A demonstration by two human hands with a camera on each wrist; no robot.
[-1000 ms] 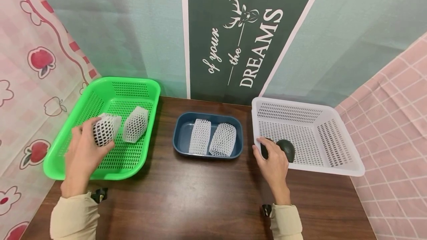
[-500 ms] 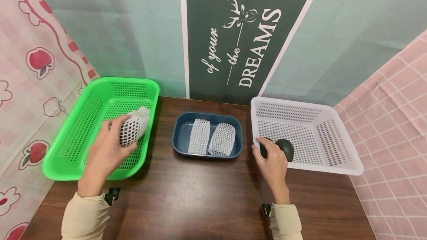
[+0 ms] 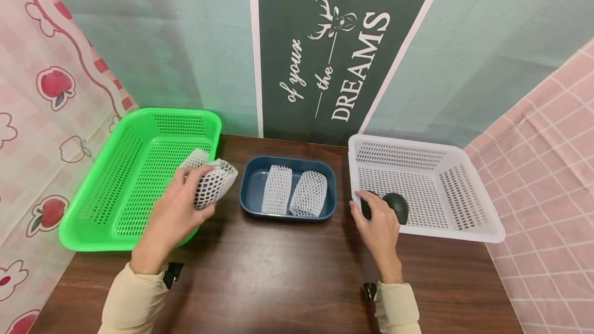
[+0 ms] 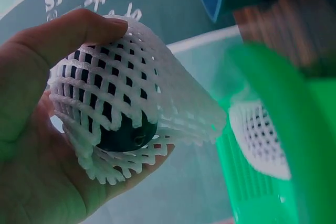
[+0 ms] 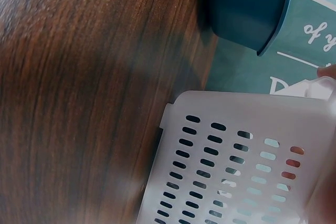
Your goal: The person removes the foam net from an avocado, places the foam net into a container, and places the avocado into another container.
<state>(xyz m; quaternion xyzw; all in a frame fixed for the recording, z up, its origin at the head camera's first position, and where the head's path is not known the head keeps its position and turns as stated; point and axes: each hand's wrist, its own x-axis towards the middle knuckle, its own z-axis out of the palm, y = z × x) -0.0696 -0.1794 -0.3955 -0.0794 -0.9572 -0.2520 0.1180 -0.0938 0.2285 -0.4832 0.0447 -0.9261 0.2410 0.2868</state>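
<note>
My left hand (image 3: pixel 178 210) grips an avocado in a white foam net sleeve (image 3: pixel 214 185), held over the green basket's right rim. In the left wrist view the dark avocado (image 4: pixel 126 135) shows through the mesh and at the sleeve's open end. Another netted avocado (image 4: pixel 260 140) lies in the green basket (image 3: pixel 139 169), partly hidden behind my left hand in the head view. My right hand (image 3: pixel 381 228) straddles the near left rim of the white basket (image 3: pixel 464 233), fingers curled over it. Inside, by its fingers, lie two dark avocados, one (image 3: pixel 396 207) plainly visible, the other mostly covered.
Between the baskets stands a dark blue tray (image 3: pixel 287 218) with two white foam net sleeves, one straight (image 3: pixel 277 189) and one wider (image 3: pixel 309 194). All stand on a brown wooden table (image 3: pixel 278 272). A printed curtain (image 3: pixel 306 66) hangs right behind them.
My left hand has carried the netted avocado rightward from above the green basket's middle to beyond its right rim. My right hand has stayed at the white basket.
</note>
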